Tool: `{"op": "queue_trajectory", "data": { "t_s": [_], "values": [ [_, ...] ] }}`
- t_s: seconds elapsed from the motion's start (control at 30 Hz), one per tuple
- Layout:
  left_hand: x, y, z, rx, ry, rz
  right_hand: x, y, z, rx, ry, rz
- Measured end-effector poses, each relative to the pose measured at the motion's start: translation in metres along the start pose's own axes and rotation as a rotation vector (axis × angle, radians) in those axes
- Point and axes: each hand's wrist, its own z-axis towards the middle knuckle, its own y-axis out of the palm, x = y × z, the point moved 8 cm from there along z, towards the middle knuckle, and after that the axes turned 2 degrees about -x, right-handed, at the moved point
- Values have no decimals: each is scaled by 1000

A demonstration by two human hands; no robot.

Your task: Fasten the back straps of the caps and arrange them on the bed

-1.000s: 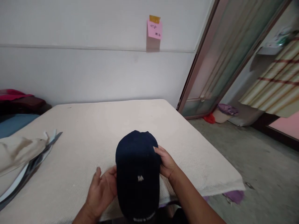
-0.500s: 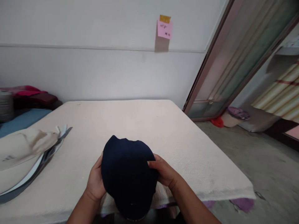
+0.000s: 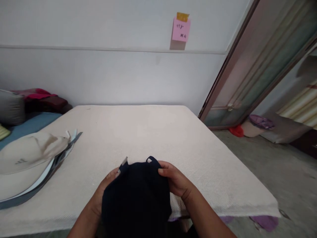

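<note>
A dark navy cap (image 3: 136, 198) is held over the near edge of the table, its lower part running out of the bottom of the view. At its far rim a strap end with a pale tip sticks up on the left, and a small loop shows on the right. My left hand (image 3: 106, 185) grips the left side, its fingers partly hidden by the cloth. On the right rim, my right hand (image 3: 174, 180) pinches the cap near the loop, thumb on top. A stack of caps (image 3: 24, 155), cream on top with pale blue and grey brims below, lies at the left.
A cream textured cover lies over the table (image 3: 148, 129). Behind is a white wall with a taped pink note (image 3: 181, 29). Grey and red cushions or cloths (image 3: 37, 94) sit at the far left. A bin with a purple liner (image 3: 260, 124) stands by the sliding door.
The cap has tipped and come lower, so its strap end and loop now show at the far rim. My left hand has moved up its side. The view has shifted slightly left.
</note>
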Motion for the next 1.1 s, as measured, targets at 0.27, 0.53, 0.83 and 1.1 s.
{"op": "queue_trajectory", "data": {
  "t_s": [0.27,0.53,0.83,1.1],
  "values": [
    [-11,10,-21,-162,-155,116,-9,4,-4,-41,-74,62],
    [7,9,-20,-123,-133,299,-15,7,-10,-14,-75,37],
    [14,1,-4,-8,-21,431,-8,12,0,-11,-85,12],
    [20,-23,2,118,-33,-32,4,3,15,188,-68,-43]
  ]
}}
